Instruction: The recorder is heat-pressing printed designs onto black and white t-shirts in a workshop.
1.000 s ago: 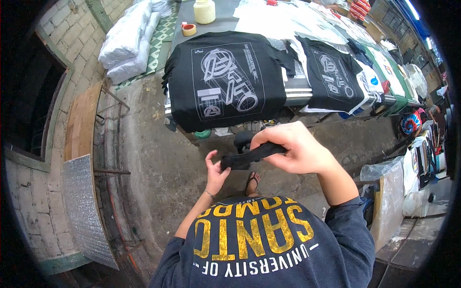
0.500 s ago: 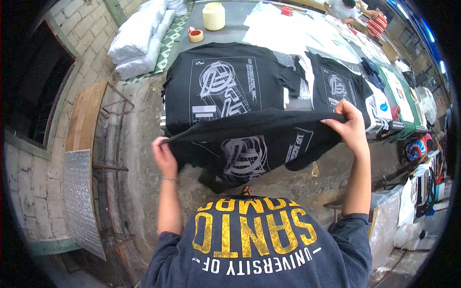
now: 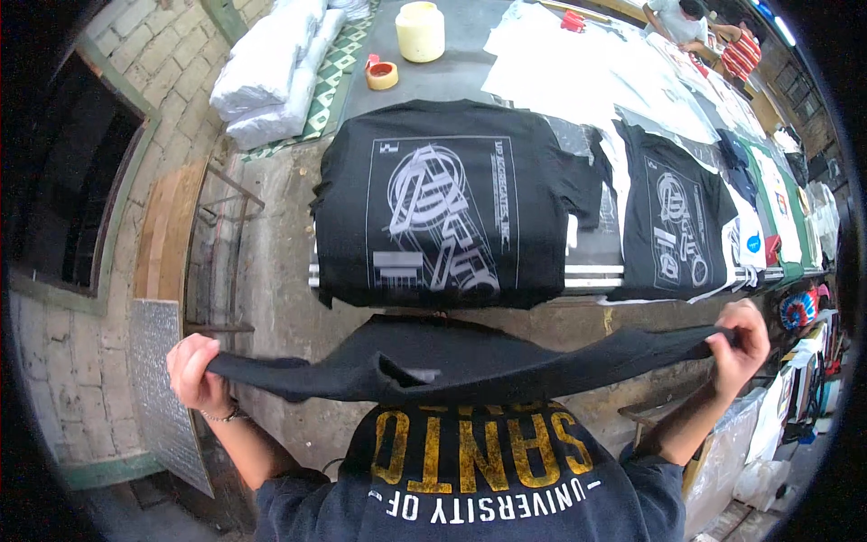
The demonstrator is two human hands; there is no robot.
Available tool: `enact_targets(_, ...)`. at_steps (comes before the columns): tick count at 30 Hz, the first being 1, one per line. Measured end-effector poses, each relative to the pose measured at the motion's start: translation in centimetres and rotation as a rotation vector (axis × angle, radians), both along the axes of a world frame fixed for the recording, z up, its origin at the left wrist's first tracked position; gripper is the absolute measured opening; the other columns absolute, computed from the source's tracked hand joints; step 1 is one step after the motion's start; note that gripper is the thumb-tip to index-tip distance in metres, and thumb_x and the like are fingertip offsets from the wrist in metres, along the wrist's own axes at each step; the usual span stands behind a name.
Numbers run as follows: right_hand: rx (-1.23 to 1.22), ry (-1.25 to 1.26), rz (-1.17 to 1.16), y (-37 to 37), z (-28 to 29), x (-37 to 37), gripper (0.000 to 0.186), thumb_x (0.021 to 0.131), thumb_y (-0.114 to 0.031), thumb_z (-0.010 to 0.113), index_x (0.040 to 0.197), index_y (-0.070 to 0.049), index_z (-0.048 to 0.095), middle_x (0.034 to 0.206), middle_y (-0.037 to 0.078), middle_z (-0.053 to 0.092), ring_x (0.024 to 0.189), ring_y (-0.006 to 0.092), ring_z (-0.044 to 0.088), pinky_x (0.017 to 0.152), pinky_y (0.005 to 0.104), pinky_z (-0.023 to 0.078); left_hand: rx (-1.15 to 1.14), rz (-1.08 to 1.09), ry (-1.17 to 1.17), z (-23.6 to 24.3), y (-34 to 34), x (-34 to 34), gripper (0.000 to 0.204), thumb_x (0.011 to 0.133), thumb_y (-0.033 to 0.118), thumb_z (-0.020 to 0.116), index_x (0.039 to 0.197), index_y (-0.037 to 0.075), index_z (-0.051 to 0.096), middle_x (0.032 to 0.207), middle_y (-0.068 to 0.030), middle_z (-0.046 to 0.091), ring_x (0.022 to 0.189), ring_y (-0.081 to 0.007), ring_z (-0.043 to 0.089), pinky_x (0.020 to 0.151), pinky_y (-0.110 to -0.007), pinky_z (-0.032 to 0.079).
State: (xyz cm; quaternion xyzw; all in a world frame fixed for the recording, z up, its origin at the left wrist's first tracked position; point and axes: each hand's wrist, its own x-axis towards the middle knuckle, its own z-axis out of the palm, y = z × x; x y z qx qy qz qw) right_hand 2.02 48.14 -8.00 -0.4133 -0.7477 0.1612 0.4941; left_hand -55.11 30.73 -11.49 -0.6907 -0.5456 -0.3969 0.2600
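Observation:
A black T-shirt (image 3: pixel 488 352) is stretched sideways in front of my chest, mostly folded over on itself with a small patch of pale print showing near its middle. My left hand (image 3: pixel 197 370) grips it at the left end; my right hand (image 3: pixel 739 341) pinches the right end. Just beyond lies another black shirt (image 3: pixel 551 199) with a pale line-drawing print, draped over the near edge of a long dark table (image 3: pixel 375 108). To its right lies a second printed black shirt (image 3: pixel 673 226).
A cream jar (image 3: pixel 420 32), tape roll (image 3: pixel 382 79) and white sheets (image 3: pixel 587 63) are on the table. Wrapped white bundles (image 3: pixel 257 77) are at back left, a wooden board (image 3: pixel 167 226) by the left wall. Two co-workers (image 3: pixel 736 50) work at far right back.
The black shirt went from bunched between my hands to opened out, then drawn toward my chest. Both hands have moved far apart, out to left and right.

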Motion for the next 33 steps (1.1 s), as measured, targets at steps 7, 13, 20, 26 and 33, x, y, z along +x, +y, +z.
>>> enact_targets(7, 0.052, -0.196, -0.025, 20.1, -0.5, -9.0, 0.022, 0.068, -0.001, 0.075, 0.081, 0.002, 0.057, 0.084, 0.005, 0.057, 0.08, 0.0162, 0.054, 0.076, 0.0278, 0.043, -0.253, -0.054, -0.218, 1.4, 20.0, -7.6, 0.008, 0.081, 0.003, 0.061, 0.088, 0.0, 0.064, 0.085, -0.0131, 0.065, 0.082, -0.0263, 0.063, 0.074, -0.033, 0.048)
enact_targets(13, -0.353, -0.354, -0.007, 40.4, -13.4, -17.7, 0.028, 0.074, -0.027, 0.076, 0.088, -0.005, 0.066, 0.086, 0.001, 0.065, 0.079, 0.0132, 0.056, 0.074, 0.0277, 0.044, -0.64, -0.112, -0.457, -13.2, 42.1, -14.3, 0.018, 0.086, 0.016, 0.064, 0.097, 0.0, 0.062, 0.085, -0.011, 0.065, 0.077, -0.0168, 0.061, 0.07, -0.027, 0.047)
enact_targets(20, -0.668, -0.125, 0.156, 48.8, -28.1, -21.1, 0.023, 0.079, -0.019, 0.073, 0.094, -0.004, 0.066, 0.086, 0.0, 0.065, 0.083, 0.0095, 0.056, 0.077, 0.0254, 0.044, -0.765, -0.14, -0.77, -28.2, 49.0, -17.4, 0.02, 0.091, 0.021, 0.059, 0.096, 0.001, 0.059, 0.082, -0.0038, 0.06, 0.076, -0.0112, 0.055, 0.072, -0.024, 0.044)
enact_targets(26, -0.599, -0.082, 0.102, 47.9, -24.1, -20.6, 0.023, 0.081, -0.016, 0.07, 0.098, -0.001, 0.063, 0.093, 0.004, 0.064, 0.091, 0.0127, 0.058, 0.086, 0.028, 0.044, -0.641, -0.155, -0.645, -25.0, 49.0, -18.0, 0.018, 0.093, 0.018, 0.056, 0.097, 0.001, 0.059, 0.08, -0.0077, 0.061, 0.074, -0.0137, 0.057, 0.071, -0.025, 0.045)
enact_targets(33, -0.64, -0.307, 0.018, 49.4, -29.4, -20.0, 0.035, 0.081, -0.032, 0.07, 0.102, -0.006, 0.062, 0.09, 0.005, 0.063, 0.088, 0.0153, 0.057, 0.081, 0.0297, 0.044, -0.756, -0.19, -0.685, -28.5, 50.8, -18.4, 0.018, 0.09, 0.019, 0.06, 0.095, 0.002, 0.058, 0.074, -0.0055, 0.057, 0.067, -0.0109, 0.051, 0.064, -0.024, 0.043)
